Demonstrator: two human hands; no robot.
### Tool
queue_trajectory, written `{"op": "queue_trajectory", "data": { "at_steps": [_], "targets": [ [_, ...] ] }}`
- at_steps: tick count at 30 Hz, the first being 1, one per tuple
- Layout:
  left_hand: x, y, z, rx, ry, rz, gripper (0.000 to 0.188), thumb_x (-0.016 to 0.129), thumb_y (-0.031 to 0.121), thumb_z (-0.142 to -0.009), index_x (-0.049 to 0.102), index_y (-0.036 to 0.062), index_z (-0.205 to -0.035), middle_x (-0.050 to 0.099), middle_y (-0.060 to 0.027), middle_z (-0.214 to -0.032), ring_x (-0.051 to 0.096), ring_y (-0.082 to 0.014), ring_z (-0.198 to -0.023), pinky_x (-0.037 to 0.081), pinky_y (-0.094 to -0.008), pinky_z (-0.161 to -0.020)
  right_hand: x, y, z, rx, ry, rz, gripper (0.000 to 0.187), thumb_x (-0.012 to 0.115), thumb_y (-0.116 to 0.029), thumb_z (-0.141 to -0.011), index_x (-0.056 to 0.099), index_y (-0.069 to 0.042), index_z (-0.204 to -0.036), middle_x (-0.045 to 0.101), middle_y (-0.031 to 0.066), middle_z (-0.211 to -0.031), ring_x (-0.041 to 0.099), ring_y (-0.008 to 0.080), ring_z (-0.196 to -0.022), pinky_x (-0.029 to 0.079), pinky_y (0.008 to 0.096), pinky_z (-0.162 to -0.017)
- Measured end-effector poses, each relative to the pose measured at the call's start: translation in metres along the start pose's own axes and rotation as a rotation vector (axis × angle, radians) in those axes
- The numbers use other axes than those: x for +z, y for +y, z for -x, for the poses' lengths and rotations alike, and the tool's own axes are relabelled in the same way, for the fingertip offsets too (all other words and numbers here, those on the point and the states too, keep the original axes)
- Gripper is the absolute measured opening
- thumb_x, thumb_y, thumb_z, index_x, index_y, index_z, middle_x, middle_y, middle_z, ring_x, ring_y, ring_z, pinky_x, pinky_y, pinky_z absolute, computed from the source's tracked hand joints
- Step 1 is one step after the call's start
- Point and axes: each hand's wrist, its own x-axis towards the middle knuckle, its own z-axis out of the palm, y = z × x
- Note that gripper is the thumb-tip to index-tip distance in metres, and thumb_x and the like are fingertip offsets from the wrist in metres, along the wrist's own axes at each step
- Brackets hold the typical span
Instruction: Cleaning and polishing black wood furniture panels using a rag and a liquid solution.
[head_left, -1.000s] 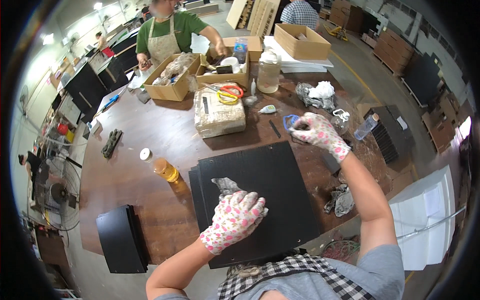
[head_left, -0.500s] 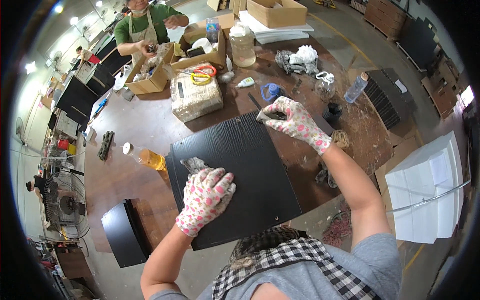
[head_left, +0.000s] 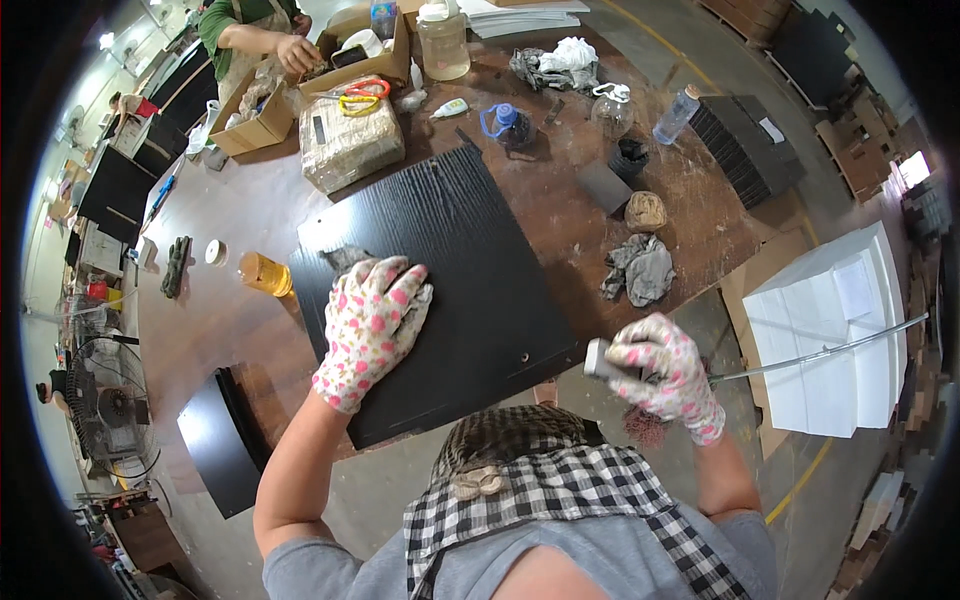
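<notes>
A black panel (head_left: 450,290) with visible wood grain lies at a slant over the near edge of the table. My left hand (head_left: 372,322), in a white glove with pink flowers, presses a grey rag (head_left: 345,257) onto its left part; the palm hides most of the rag. Off the panel's near right corner, my right hand (head_left: 668,375), gloved alike, is closed around a small pale grey block (head_left: 599,358). The block's end sticks out toward the panel, apart from it. A small hole shows near that corner.
Left of the panel stand a bottle of yellow liquid (head_left: 265,274) and a smaller black panel (head_left: 220,440). Beyond are a wrapped block (head_left: 350,140) with scissors (head_left: 362,97) and open cartons. To the right lie a rag (head_left: 640,270) and a twine ball (head_left: 646,211). A co-worker's hand (head_left: 297,53) reaches across a carton.
My right hand has come from the panel's far right corner back toward me, past its near right corner. My left hand stays on the rag. The view has shifted.
</notes>
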Motion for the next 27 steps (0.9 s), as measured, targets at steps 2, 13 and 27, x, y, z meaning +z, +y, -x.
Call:
{"op": "queue_trajectory", "data": {
  "at_steps": [2,13,27],
  "targets": [
    [-0.001,-0.001,0.001,0.022,0.028,0.028,0.027,0.072,0.021,-0.089,0.073,0.0105,-0.115,0.067,-0.0096,-0.117,0.061,-0.0313,-0.111,0.05,-0.0454,-0.093,0.014,-0.002,0.003,0.049,0.12,0.149,0.041,0.087,-0.006,-0.07,0.074,-0.007,-0.11,0.067,0.0109,-0.104,0.065,0.0295,-0.095,0.053,0.043,-0.083],
    [-0.035,-0.049,0.058,-0.106,0.386,0.307,0.022,0.072,-0.001,-0.086,0.074,0.0017,-0.107,0.073,-0.0135,-0.105,0.069,-0.0321,-0.1,0.054,-0.0394,-0.089,0.085,-0.044,-0.003,0.127,0.344,0.503,0.038,0.086,-0.007,-0.072,0.071,-0.005,-0.107,0.063,0.0132,-0.104,0.062,0.0319,-0.093,0.053,0.0438,-0.08],
    [-0.043,-0.069,0.14,-0.287,0.447,0.517,0.032,0.074,-0.001,-0.082,0.073,0.004,-0.114,0.071,-0.0122,-0.111,0.067,-0.0305,-0.104,0.053,-0.04,-0.091,0.23,-0.121,-0.057,-0.238,-0.06,0.432,0.024,0.074,-0.025,-0.082,0.069,-0.015,-0.104,0.059,0.0037,-0.095,0.058,0.0221,-0.088,0.046,0.0396,-0.076]
  ]
}}
